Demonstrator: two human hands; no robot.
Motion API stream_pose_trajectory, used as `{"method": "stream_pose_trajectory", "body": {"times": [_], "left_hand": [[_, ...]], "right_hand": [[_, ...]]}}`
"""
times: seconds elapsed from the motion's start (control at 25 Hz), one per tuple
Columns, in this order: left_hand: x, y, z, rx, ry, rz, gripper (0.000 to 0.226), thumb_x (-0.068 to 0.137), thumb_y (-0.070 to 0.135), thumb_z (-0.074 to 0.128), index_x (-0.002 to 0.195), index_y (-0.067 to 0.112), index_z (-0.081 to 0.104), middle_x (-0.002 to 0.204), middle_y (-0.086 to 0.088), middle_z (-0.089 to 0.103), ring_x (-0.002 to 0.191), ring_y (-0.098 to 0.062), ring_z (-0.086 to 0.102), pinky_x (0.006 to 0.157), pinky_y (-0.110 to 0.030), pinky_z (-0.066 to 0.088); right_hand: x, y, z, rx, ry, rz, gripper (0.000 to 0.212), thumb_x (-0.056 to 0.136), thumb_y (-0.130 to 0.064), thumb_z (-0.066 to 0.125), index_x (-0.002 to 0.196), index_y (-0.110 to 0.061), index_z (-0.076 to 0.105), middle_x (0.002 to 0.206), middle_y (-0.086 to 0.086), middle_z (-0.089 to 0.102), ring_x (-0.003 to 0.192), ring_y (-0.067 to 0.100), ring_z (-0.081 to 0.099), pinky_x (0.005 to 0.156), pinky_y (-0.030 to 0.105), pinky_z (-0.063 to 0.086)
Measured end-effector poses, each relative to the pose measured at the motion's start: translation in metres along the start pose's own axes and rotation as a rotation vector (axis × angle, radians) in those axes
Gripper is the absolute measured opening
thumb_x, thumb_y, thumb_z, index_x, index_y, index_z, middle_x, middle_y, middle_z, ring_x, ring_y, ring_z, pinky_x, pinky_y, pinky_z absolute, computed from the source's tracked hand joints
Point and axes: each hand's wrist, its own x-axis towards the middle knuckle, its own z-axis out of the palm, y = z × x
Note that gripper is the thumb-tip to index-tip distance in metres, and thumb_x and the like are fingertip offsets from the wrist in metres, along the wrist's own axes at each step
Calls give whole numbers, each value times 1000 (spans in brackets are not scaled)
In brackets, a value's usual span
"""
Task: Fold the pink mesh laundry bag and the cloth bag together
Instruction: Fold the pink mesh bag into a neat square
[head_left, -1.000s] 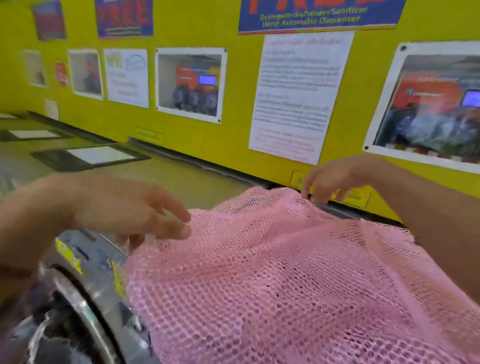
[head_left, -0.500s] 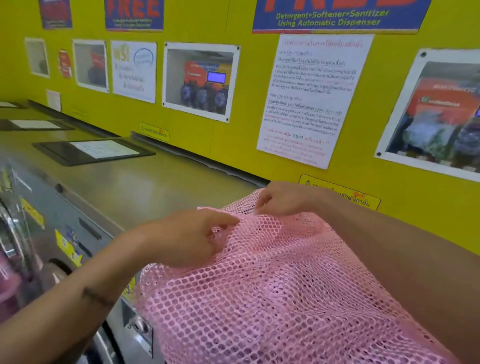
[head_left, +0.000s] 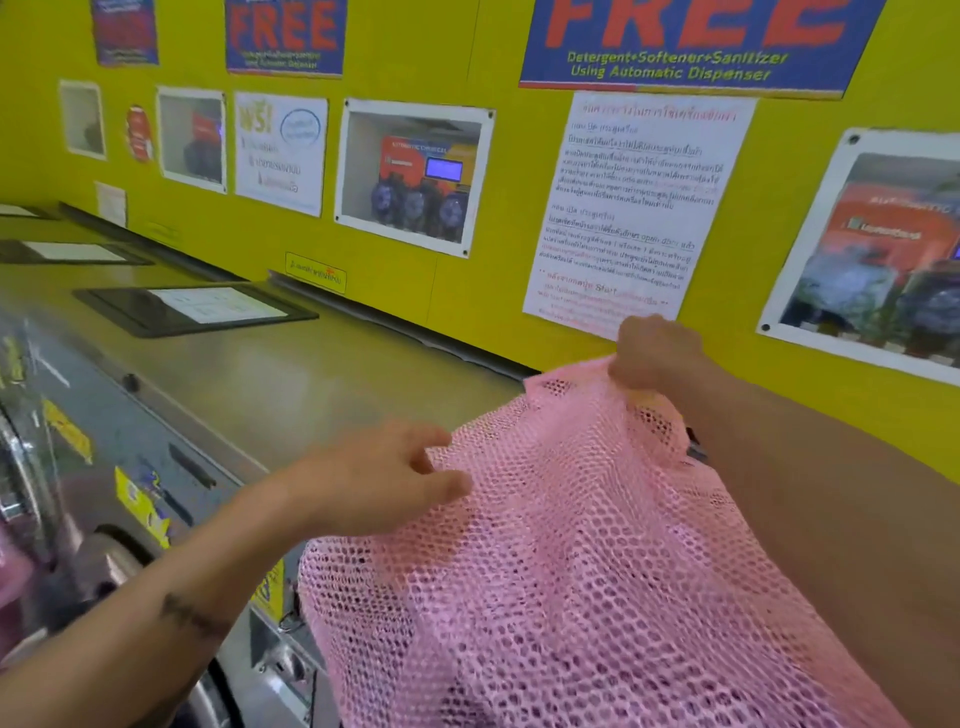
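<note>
The pink mesh laundry bag (head_left: 571, 545) is draped over the top of a washing machine and hangs down its front. My right hand (head_left: 652, 353) grips the bag's far top edge and lifts it slightly near the yellow wall. My left hand (head_left: 387, 475) hovers at the bag's left edge, fingers spread and loosely bent, the thumb touching the mesh without holding it. The cloth bag is not visible; something dark shows faintly through the mesh low down.
The steel machine top (head_left: 291, 374) stretches to the left with a black framed sheet (head_left: 197, 309) lying on it. A yellow wall (head_left: 467, 291) with posters runs behind. Machine fronts with yellow stickers (head_left: 140, 499) and a round door are at lower left.
My right hand has lifted the bag's far edge and moved it right, toward the wall. My left hand has let go of its pinch on the mesh and opened its fingers.
</note>
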Motion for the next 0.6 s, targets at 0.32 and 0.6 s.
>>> {"method": "stream_pose_trajectory", "body": {"times": [0.32, 0.6], "left_hand": [[-19, -5, -44, -628, -101, 220, 44, 90, 20, 63, 127, 44, 54, 120, -19, 67, 96, -44, 65, 85, -57, 49], [-47, -19, -85, -447, -485, 198, 68, 81, 41, 72, 139, 55, 38, 112, -20, 70, 66, -42, 67, 48, -53, 53]], "right_hand": [[12, 20, 4, 122, 175, -10, 12, 87, -12, 50, 96, -14, 42, 94, 12, 52, 84, 32, 52, 66, 35, 39], [28, 31, -10, 393, 208, -71, 18, 92, -32, 55, 99, -16, 59, 111, 12, 62, 98, 31, 57, 72, 34, 41]]}}
